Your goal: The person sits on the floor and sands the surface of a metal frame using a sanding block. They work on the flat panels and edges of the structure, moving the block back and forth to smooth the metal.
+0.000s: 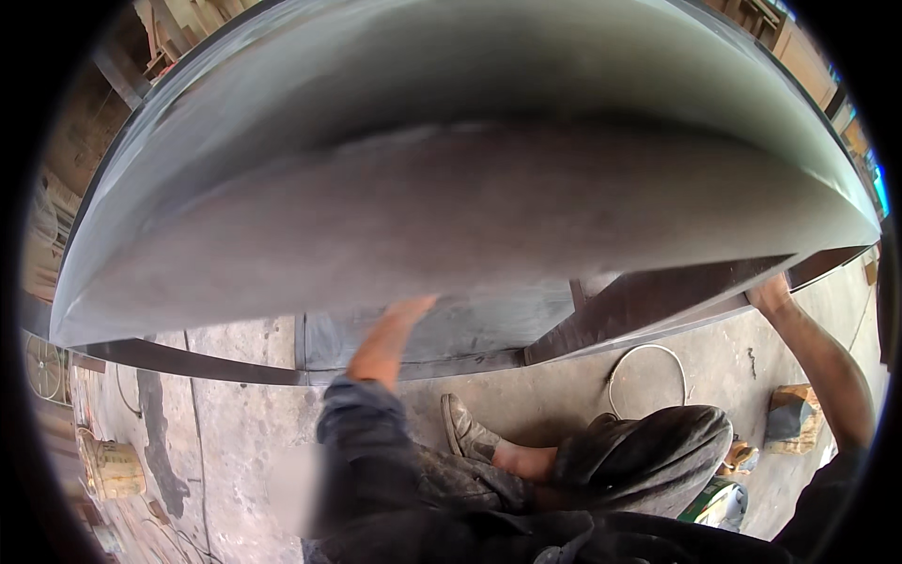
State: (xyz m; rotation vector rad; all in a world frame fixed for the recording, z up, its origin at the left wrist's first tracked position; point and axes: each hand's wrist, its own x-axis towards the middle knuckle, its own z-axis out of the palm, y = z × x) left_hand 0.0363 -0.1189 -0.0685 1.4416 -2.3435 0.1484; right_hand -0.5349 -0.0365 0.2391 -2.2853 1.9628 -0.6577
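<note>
Grey panel [451, 211] above dark frame [648, 299] — work apparently underway, what remains unclear. We see the left hand [413, 305] half-hidden by the panel, the right hand [772, 293] at the frame's edge; opening and grip we cannot tell.

This is a workshop: a large grey panelled piece [489, 202] stands over a stained, patched concrete floor [249, 432], with a grimy bucket [115, 468] and a pale looped hose [648, 347] around it. What seem to be wood pieces [171, 28] crowd the blurry upper left.
</note>
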